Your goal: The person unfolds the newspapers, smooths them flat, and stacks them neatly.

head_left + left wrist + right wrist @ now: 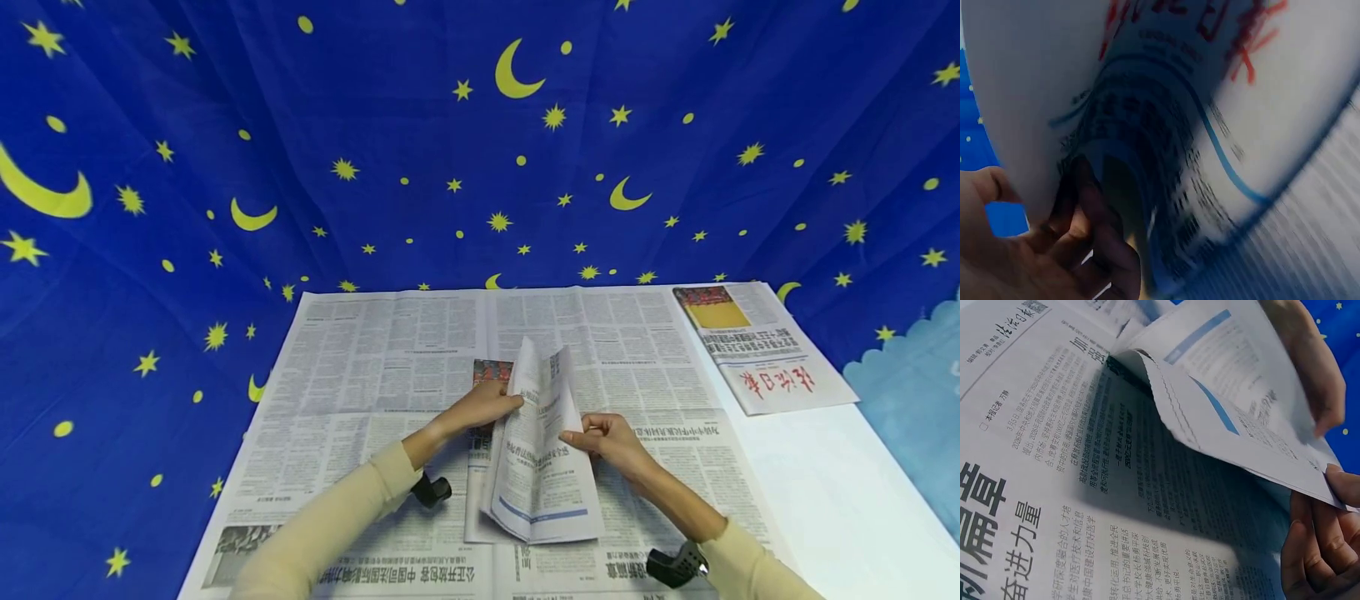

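A folded newspaper (555, 475) is held partly opened over the middle of the spread sheets, its pages bowed into a valley. My left hand (491, 404) grips its left side, thumb on the upper page. At the right edge, my right hand (611, 440) pinches the pages between thumb and fingers. In the left wrist view the fingers of the left hand (1085, 231) curl under the bent paper, whose outer face carries red lettering and a blue line. The right wrist view has the right hand (1325, 544) at the page edge, with several layers of newspaper (1210, 419) lifted.
Large newspaper sheets (390, 375) cover most of the white table (840, 467). Another folded newspaper (772, 354) with a red title lies at the back right. A blue cloth (420, 142) with yellow moons and stars hangs behind and around the table.
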`<control>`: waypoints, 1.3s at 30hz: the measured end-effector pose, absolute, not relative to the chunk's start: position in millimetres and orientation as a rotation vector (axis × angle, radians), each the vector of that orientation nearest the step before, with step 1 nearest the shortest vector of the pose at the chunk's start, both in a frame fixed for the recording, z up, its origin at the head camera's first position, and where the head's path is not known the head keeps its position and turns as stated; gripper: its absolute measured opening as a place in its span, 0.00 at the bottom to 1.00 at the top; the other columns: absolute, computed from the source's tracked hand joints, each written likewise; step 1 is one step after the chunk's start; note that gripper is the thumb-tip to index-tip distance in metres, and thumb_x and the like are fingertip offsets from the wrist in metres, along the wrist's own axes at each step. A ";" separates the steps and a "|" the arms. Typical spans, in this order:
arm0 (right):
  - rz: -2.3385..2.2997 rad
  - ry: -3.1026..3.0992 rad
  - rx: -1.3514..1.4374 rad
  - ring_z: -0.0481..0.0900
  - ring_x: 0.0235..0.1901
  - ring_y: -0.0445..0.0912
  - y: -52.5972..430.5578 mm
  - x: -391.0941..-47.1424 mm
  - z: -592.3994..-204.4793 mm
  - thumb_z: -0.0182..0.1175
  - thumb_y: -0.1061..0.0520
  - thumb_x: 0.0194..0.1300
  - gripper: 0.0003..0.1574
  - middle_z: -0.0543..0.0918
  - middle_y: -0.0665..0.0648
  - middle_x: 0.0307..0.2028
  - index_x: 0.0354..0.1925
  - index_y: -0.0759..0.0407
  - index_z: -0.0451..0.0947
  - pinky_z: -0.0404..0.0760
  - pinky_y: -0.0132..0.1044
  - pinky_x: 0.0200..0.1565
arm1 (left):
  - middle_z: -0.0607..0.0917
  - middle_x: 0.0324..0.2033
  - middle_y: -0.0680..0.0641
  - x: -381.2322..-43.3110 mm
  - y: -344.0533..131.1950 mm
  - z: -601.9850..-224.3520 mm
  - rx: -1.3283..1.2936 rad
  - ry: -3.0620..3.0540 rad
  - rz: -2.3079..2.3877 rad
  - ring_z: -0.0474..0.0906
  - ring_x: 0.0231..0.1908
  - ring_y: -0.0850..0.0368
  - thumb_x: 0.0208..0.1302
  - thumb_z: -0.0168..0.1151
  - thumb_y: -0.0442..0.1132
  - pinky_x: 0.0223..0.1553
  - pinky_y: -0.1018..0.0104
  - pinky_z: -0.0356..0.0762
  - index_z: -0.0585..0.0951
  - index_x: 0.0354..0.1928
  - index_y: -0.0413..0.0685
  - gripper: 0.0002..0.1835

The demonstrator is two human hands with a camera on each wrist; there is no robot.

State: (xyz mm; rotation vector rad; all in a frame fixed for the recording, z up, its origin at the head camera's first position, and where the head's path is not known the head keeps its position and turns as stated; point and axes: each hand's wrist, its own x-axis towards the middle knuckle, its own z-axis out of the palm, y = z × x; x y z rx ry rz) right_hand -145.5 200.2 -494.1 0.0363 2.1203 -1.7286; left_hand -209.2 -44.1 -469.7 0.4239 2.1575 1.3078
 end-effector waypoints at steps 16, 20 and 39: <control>-1.734 2.100 0.062 0.82 0.22 0.44 211.0 -145.5 -498.4 0.67 0.51 0.63 0.20 0.85 0.51 0.24 0.24 0.60 0.70 0.78 0.34 0.27 | 0.86 0.38 0.39 -204.9 -115.8 -478.1 0.221 2.051 1.545 0.84 0.30 0.55 0.70 0.47 0.38 0.34 0.64 0.81 0.73 0.55 0.34 0.18; -1.713 2.104 0.064 0.85 0.24 0.47 213.6 -145.2 -497.7 0.66 0.50 0.63 0.19 0.88 0.55 0.28 0.28 0.62 0.73 0.80 0.36 0.28 | 0.84 0.31 0.42 -202.3 -133.4 -476.7 0.096 2.190 1.494 0.78 0.26 0.57 0.69 0.49 0.40 0.33 0.65 0.72 0.69 0.43 0.38 0.11; -1.631 2.194 0.228 0.82 0.16 0.47 246.8 -143.3 -500.6 0.61 0.54 0.68 0.16 0.87 0.59 0.26 0.31 0.65 0.72 0.77 0.37 0.18 | 0.76 0.17 0.52 -187.0 -223.3 -465.1 -0.007 2.451 1.363 0.68 0.18 0.57 0.72 0.52 0.35 0.24 0.64 0.68 0.70 0.39 0.34 0.09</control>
